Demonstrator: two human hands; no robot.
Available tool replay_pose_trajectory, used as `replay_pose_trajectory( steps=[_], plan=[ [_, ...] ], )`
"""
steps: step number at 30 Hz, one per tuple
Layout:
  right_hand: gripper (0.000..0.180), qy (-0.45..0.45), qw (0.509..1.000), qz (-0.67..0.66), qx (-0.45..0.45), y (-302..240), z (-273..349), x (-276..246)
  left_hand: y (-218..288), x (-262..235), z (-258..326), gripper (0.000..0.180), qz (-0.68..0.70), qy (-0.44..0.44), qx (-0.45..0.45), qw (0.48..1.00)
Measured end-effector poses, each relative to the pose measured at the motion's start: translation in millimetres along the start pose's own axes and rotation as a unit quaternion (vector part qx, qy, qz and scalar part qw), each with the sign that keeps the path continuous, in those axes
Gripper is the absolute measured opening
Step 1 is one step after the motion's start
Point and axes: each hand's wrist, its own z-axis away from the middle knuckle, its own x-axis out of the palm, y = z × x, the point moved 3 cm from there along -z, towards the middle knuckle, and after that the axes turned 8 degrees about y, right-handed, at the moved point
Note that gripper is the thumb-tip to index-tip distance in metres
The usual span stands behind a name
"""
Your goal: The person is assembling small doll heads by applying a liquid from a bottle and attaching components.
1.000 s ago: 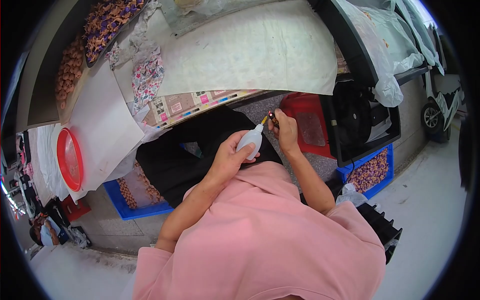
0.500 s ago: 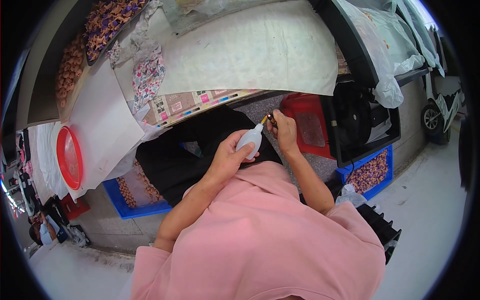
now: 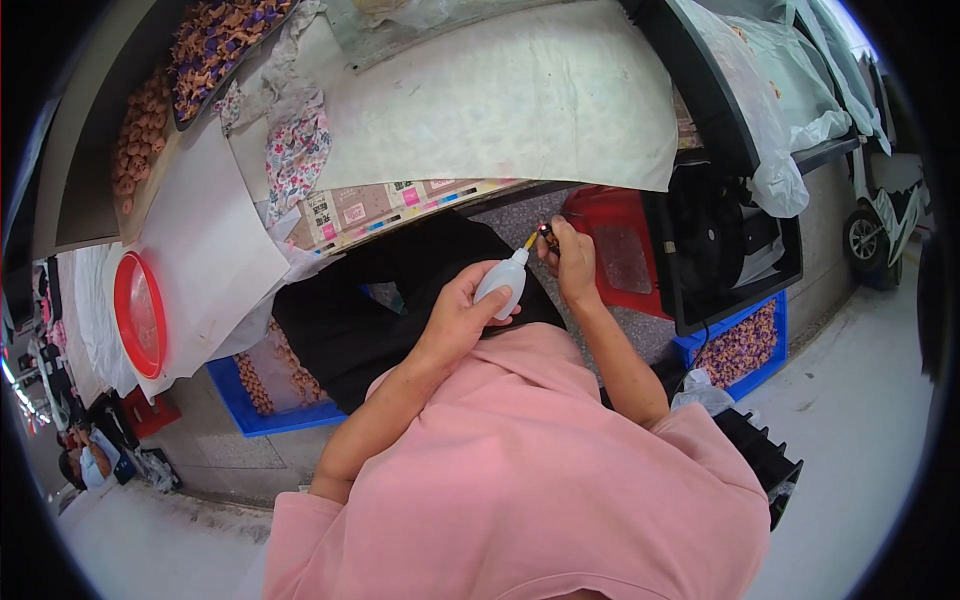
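Two hands meet: left hand (image 3: 452,322) squeezes a white bottle (image 3: 503,281), nozzle at the right hand (image 3: 570,262).

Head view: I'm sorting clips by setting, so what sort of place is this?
Probably a small craft or assembly workshop: trays of small figurines on a paper-covered bench, blue crates of parts underneath, left hand squeezing a small bottle.

This is a small craft or assembly workshop, seemingly open to the outside. A worktable covered with white sheeting (image 3: 520,100) holds trays of small brown and purple figurines (image 3: 205,40), and blue crates (image 3: 745,345) of similar pieces sit on the concrete floor (image 3: 860,400) below. A red plastic basin (image 3: 138,313), a red stool (image 3: 620,250) and a parked scooter's wheel (image 3: 865,240) add to the informal look.
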Motion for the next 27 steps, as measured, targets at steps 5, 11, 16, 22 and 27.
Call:
replay_pose_trajectory(
  steps=[5,11,16,22,27],
  plan=[
    [0.055,0.004,1.000,0.017,0.013,6.7,-3.8,-8.4,-2.9,4.3,-4.8,0.042,0.004,-0.002,-0.002,1.000],
    [0.042,0.015,0.998,0.002,-0.063,-53.8,18.3,14.4,32.0,-11.7,17.9,0.040,0.026,-0.018,0.042,0.999],
    [0.015,0.036,0.975,0.078,-0.203,-163.9,61.9,68.3,70.4,-66.1,61.7,0.040,0.071,-0.023,0.091,0.993],
    [0.042,0.030,0.810,0.377,-0.447,-241.4,53.8,117.3,89.0,-114.0,92.6,0.042,0.098,-0.061,0.193,0.974],
    [0.051,0.068,0.759,0.373,-0.530,-263.9,42.8,161.0,126.7,-144.2,153.1,0.046,0.134,-0.046,0.219,0.965]
  ],
)
